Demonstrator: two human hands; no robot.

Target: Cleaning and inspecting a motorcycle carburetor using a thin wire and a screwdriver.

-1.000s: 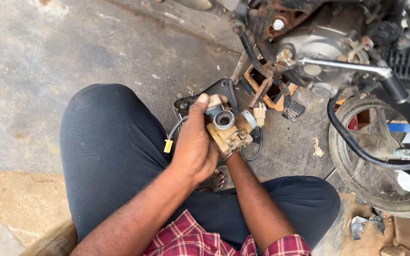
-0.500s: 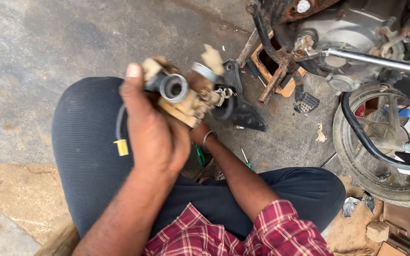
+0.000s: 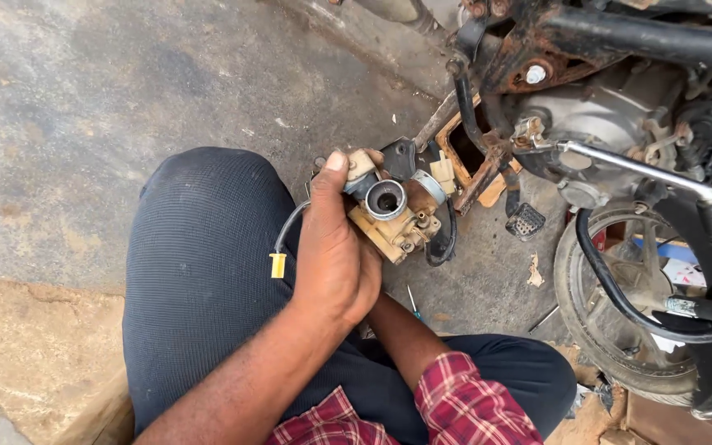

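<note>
I see my left hand [image 3: 335, 259] wrapped around a grimy brass-coloured carburettor [image 3: 389, 218], thumb up along its far side, holding it over the gap between my knees. My right hand is hidden behind the left one and the part, so I cannot tell its grip; only the forearm [image 3: 405, 338] shows. A grey cable with a yellow connector [image 3: 278, 264] hangs off the carburettor's left side against my dark trouser leg [image 3: 199, 272]. On the concrete floor [image 3: 84, 107] to the right stands a motorcycle engine [image 3: 620, 115].
</note>
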